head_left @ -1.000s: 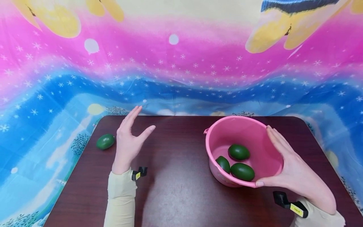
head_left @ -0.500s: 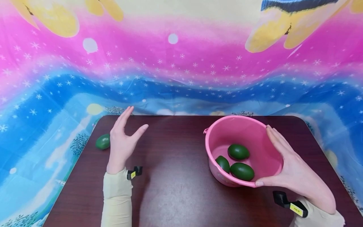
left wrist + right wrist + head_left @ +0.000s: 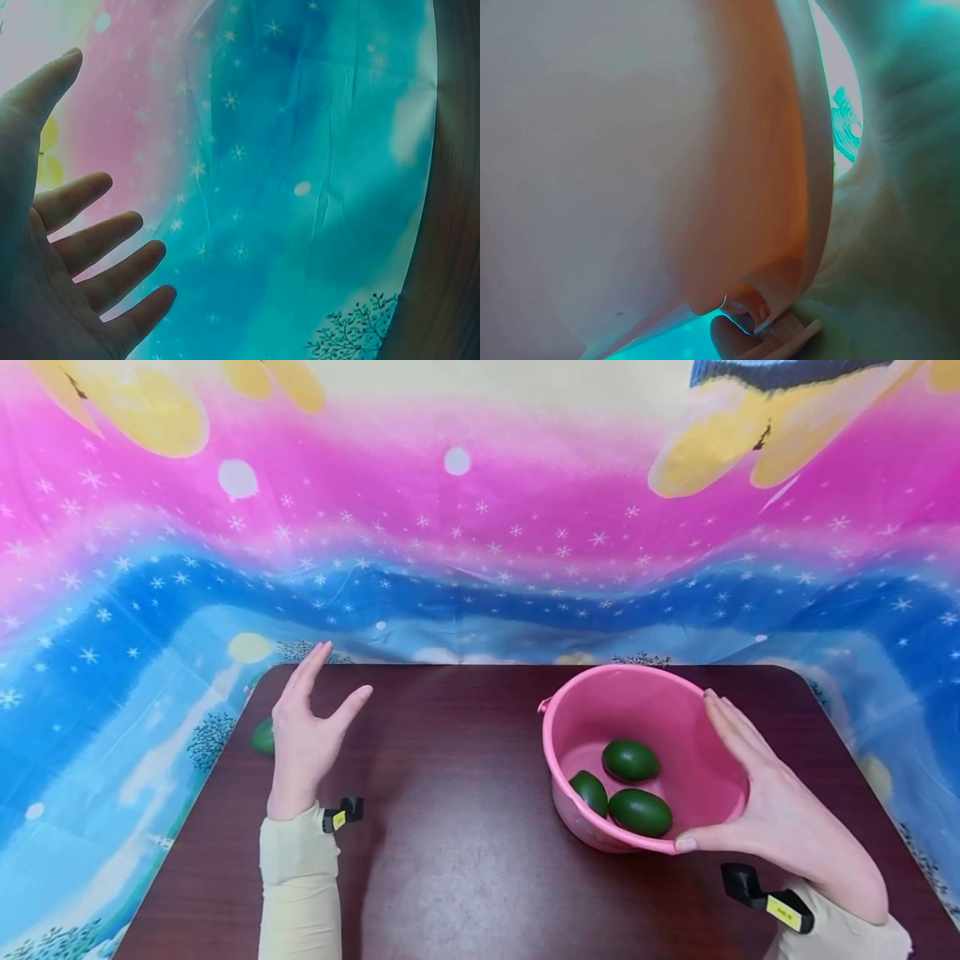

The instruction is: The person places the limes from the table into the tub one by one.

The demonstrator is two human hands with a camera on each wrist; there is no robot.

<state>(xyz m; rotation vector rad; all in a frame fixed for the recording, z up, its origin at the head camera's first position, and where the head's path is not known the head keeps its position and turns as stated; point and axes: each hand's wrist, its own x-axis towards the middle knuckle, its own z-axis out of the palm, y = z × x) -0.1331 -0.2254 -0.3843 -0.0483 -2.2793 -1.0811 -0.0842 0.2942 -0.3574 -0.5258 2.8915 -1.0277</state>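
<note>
A pink bucket [image 3: 570,822] stands tilted toward me on the right of the table, with three dark green avocados [image 3: 641,812] inside. My right hand [image 3: 780,810] holds its right side, thumb at the near rim and fingers along the far right rim. In the right wrist view the bucket wall [image 3: 630,150] fills most of the picture beside the palm. On the left, my left hand [image 3: 303,743] is raised with fingers extended and thumb spread, holding nothing. Another green avocado [image 3: 263,737] lies just left of it, partly hidden behind the hand.
The dark brown table [image 3: 457,860] has a far edge and rounded corners. A colourful printed cloth [image 3: 465,543] hangs behind it and along both sides. Each wrist wears a small black camera, like the one [image 3: 342,817] on the left.
My left hand has moved left across the table, and now covers most of the avocado there. The right hand and the bucket have stayed in place.
</note>
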